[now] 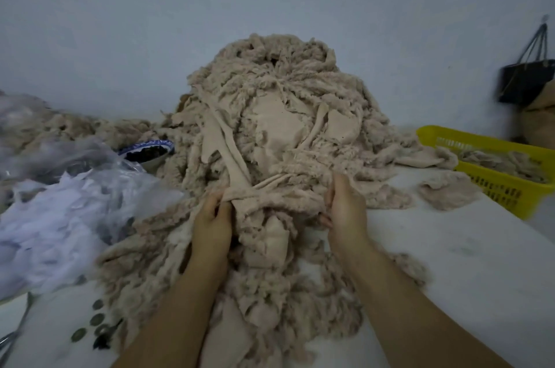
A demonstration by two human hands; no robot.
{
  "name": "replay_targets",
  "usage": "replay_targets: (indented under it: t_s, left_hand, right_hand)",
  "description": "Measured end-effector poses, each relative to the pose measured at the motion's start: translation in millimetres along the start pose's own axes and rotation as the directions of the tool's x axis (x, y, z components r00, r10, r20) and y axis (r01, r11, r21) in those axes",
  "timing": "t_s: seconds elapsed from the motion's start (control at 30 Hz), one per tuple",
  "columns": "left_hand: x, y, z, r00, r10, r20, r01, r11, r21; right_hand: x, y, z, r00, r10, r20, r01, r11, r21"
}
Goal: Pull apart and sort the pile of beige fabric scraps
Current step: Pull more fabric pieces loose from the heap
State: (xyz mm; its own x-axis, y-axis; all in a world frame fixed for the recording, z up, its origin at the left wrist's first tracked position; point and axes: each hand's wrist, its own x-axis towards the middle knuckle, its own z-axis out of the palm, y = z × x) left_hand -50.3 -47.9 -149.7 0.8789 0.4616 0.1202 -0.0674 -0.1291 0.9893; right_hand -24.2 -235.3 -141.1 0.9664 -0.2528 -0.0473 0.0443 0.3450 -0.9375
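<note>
Beige scraps (279,127) were heaped on the table (465,262) against the wall; one strip (270,196) was pinched by left hand (211,217) and right hand (345,205); a slow, outward pull was judged best.

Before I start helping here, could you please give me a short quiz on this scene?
1. True or false: the yellow basket holds beige scraps.
2. The strip at the front of the pile is gripped by: A) the left hand only; B) the right hand only; C) both hands.
3. Fill in: the black bag hangs on the ____.
Key: 1 true; 2 C; 3 wall.
</note>
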Motion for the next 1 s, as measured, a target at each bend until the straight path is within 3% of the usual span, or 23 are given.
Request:
replay_targets:
  t_s: [0.03,0.1,0.17,0.23,0.27,0.33,0.4,0.47,0.53,0.57,0.6,0.67,0.7,0.77,0.8,0.87,0.93,1.0]
  left_hand:
    - [1.1,1.3,0.7,0.995,-0.098,0.008,0.097,0.974,-0.204]
    - [3.6,4.7,-0.4,0.975,-0.2,0.091,0.218,0.824,-0.523]
    - [3.9,8.1,-1.2,0.956,-0.214,0.2,0.293,0.679,-0.674]
    - [2.8,9.4,-3.1,0.936,-0.227,0.268,0.351,0.611,-0.71]
    - [1.8,10.0,-3.5,0.931,-0.23,0.284,0.366,0.61,-0.703]
    - [-2.1,8.8,-4.6,0.939,-0.193,0.285,0.339,0.663,-0.667]
    - [-8.0,4.7,-3.6,0.962,-0.103,0.251,0.229,0.802,-0.551]
    - [-15.7,6.5,-2.2,0.972,-0.006,0.236,0.106,0.905,-0.412]
    - [-19.0,7.7,-1.5,0.968,0.004,0.253,0.081,0.941,-0.327]
    - [-21.9,12.4,-2.1,0.967,0.008,0.254,0.069,0.953,-0.296]
    - [-22.0,14.0,-3.1,0.966,0.011,0.258,0.057,0.966,-0.251]
    - [-29.2,17.3,-3.4,0.952,0.046,0.304,-0.005,0.991,-0.135]
    - [-33.0,16.1,-3.9,0.938,0.102,0.333,-0.101,0.995,-0.02]
    - [-36.8,16.6,-0.2,0.891,0.216,0.4,-0.264,0.962,0.069]
    - [-36.8,18.3,0.6,0.872,0.233,0.432,-0.279,0.959,0.045]
    - [-36.2,17.4,1.2,0.824,0.31,0.474,-0.36,0.933,0.015]
    - [-34.6,17.8,2.9,0.766,0.365,0.529,-0.46,0.886,0.056]
    - [-29.9,11.2,5.0,0.704,0.382,0.599,-0.583,0.792,0.181]
  right_hand:
    - [-0.4,0.3,3.2,0.998,-0.058,-0.021,0.057,0.998,-0.038]
    - [-1.7,-0.1,8.1,0.99,-0.108,-0.085,0.102,0.992,-0.078]
    - [-0.4,0.0,8.1,0.985,-0.111,-0.13,0.099,0.99,-0.098]
    - [-1.5,-0.3,5.0,0.979,-0.184,-0.092,0.165,0.969,-0.182]
    - [-2.0,0.7,3.0,0.964,-0.263,-0.022,0.247,0.929,-0.275]
    - [-5.8,1.1,1.9,0.904,-0.347,0.25,0.427,0.773,-0.47]
    - [-12.6,4.7,5.7,0.827,-0.235,0.511,0.524,0.652,-0.548]
    - [-16.5,11.9,8.9,0.756,-0.124,0.643,0.576,0.593,-0.563]
    - [-20.4,9.6,8.8,0.786,-0.096,0.611,0.521,0.636,-0.57]
    - [-17.2,7.8,6.4,0.828,-0.156,0.538,0.501,0.637,-0.586]
    - [-12.0,6.3,2.9,0.852,-0.271,0.449,0.513,0.606,-0.608]
    - [-1.6,0.9,-4.0,0.813,-0.502,0.294,0.551,0.5,-0.668]
    - [0.8,-1.7,-5.1,0.803,-0.523,0.284,0.546,0.458,-0.702]
    - [9.2,2.2,-6.7,0.858,-0.374,0.353,0.493,0.405,-0.77]
    - [13.2,6.3,-6.9,0.884,-0.273,0.38,0.463,0.401,-0.791]
    - [14.4,9.0,-5.0,0.9,-0.222,0.376,0.436,0.432,-0.789]
    - [12.1,6.4,-5.4,0.878,-0.368,0.306,0.468,0.523,-0.712]
    - [-2.0,0.5,-1.6,0.803,-0.525,0.283,0.584,0.594,-0.554]
